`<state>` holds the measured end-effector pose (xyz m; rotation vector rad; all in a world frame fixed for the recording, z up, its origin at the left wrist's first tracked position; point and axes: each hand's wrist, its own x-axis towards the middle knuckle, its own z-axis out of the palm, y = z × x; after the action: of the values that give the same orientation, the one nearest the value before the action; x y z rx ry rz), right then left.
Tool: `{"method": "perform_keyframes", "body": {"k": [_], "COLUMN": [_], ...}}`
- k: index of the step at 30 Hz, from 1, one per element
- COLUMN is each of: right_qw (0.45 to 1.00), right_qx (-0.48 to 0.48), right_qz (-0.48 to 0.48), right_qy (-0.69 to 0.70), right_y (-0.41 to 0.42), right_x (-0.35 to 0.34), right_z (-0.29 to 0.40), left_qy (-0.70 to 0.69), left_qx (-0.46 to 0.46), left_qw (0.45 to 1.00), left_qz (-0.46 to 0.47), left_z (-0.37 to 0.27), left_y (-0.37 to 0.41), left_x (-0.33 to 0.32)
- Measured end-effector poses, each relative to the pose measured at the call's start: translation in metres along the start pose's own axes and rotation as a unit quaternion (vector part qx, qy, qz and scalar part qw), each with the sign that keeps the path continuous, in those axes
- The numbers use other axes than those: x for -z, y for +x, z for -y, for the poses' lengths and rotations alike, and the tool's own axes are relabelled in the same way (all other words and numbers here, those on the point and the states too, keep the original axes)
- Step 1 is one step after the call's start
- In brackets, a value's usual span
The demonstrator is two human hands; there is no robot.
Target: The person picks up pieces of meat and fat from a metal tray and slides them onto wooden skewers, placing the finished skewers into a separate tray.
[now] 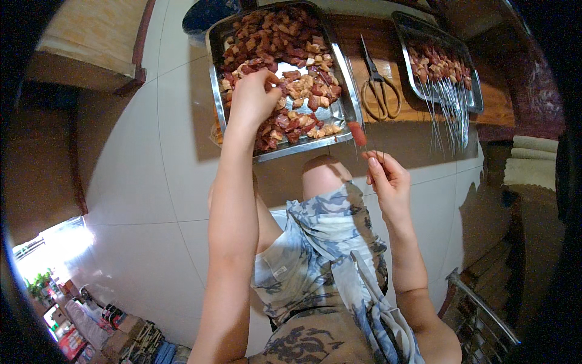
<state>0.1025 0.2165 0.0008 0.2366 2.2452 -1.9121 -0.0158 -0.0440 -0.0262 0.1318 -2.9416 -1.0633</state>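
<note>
My left hand (257, 96) reaches into a large metal tray (291, 151) of cut raw meat pieces (268, 32), its fingertips among them; whether they pinch a piece is hidden. Thin metal skewers are held in my right hand (386, 175), just off the tray's near right corner; a piece of red meat (358, 133) is threaded on one. Black-bladed scissors (379, 86) with looped handles lie between this tray and a smaller metal tray (411, 75). In the smaller tray, meat-loaded skewers (448, 104) lie side by side, their bare ends sticking out over its near edge.
Both trays and the scissors rest on a low wooden table (495, 107). A dark round object (200, 18) stands beyond the large tray's left corner. My knee (325, 175) is close to the table. A metal rack (486, 309) stands at the lower right, on the tiled floor (136, 182).
</note>
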Motion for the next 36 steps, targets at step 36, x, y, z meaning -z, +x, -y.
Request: {"method": "perform_keyframes", "body": {"k": [36], "right_qw": [1.0], "right_qx": [-0.022], "right_qz": [0.007], "right_qy": [0.0], "right_y": [-0.005], "right_x": [0.006], "right_z": [0.01], "left_qy": [0.122], "left_qx": [-0.196], "left_qw": [0.973], "left_qz": [0.03], "left_z": [-0.042], "left_y": [-0.001], "left_x": [-0.036]}}
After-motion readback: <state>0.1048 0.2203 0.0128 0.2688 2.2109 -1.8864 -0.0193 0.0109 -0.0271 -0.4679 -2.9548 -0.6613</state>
